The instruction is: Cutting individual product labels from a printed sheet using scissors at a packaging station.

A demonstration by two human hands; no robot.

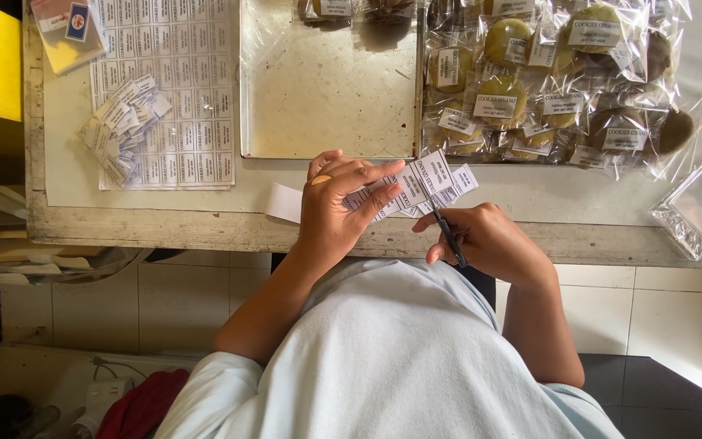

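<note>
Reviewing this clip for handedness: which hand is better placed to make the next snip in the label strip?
The right hand: it grips the scissors, whose blades point up at the label strip. The left hand is occupied pinching that strip, holding it over the table edge.

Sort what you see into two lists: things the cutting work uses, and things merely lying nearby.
In use: left hand holding the label strip; right hand working the scissors; uncut label sheet; pile of cut labels.

Lying about: metal tray; bagged cookies; empty clear bag; yellow notepad.
</note>
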